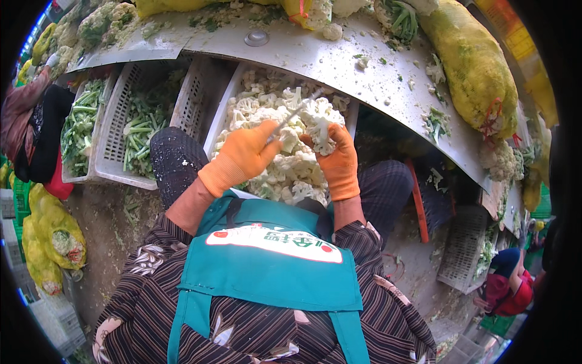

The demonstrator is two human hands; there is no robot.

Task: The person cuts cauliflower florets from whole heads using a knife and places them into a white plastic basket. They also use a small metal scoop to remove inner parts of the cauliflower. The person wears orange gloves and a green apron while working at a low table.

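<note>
My left hand [243,157], in an orange knit glove, grips a narrow-bladed knife [293,115]. Its blade slants up and to the right, close to a piece of cauliflower [321,120]. That piece is held by its lower part in my right hand [338,164], gloved the same way. Whether the blade touches the piece I cannot tell. Below both hands, a white plastic crate [217,132] between my knees is heaped with cut cauliflower florets [291,175].
A metal worktop [309,54] strewn with scraps curves ahead. Yellow mesh sacks of cauliflower [473,68] lie on it. Crates of green trimmings [102,136] stand left. A broom [420,200] is by my right knee. Other people [38,118] sit at both sides.
</note>
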